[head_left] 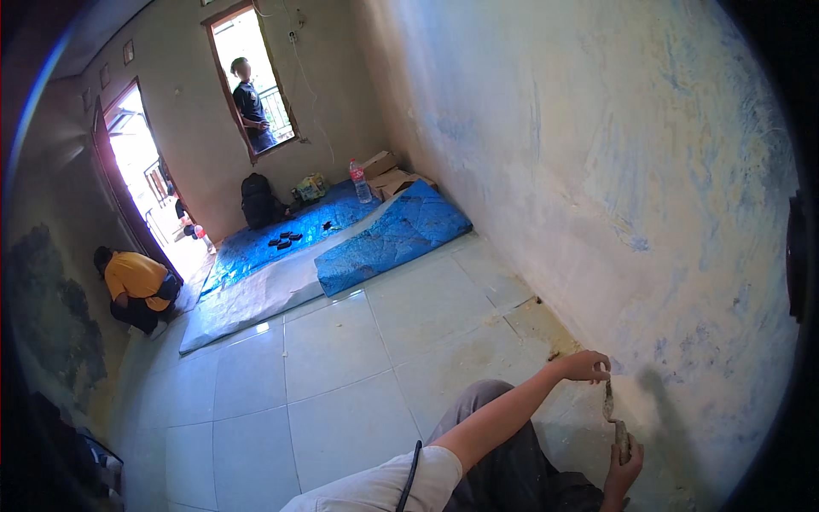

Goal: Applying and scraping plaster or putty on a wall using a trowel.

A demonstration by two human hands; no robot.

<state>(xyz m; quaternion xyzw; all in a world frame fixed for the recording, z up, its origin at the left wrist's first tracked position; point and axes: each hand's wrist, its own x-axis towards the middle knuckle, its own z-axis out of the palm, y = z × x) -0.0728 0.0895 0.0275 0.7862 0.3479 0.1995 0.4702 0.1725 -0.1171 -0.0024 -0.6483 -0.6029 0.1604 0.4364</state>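
A small, dirty trowel [609, 410] is between my hands, close to the foot of the painted wall at the right. Its handle is gripped in my right hand [627, 469], near the lower edge of the picture. My left hand [587, 367] reaches across with bent fingers, pinching at the far tip of the trowel's blade. The blade looks narrow and crusted with pale grey material. My bent knee [486, 401] is beneath my left forearm.
The patchy wall [631, 239] meets a tiled floor [337, 341] with crumbs along the joint. Blue mats [392, 235] hold a backpack [260, 202], a bottle [360, 181] and cardboard [397, 177]. A person in yellow [136, 277] crouches by the doorway; another person [249, 102] stands outside the window.
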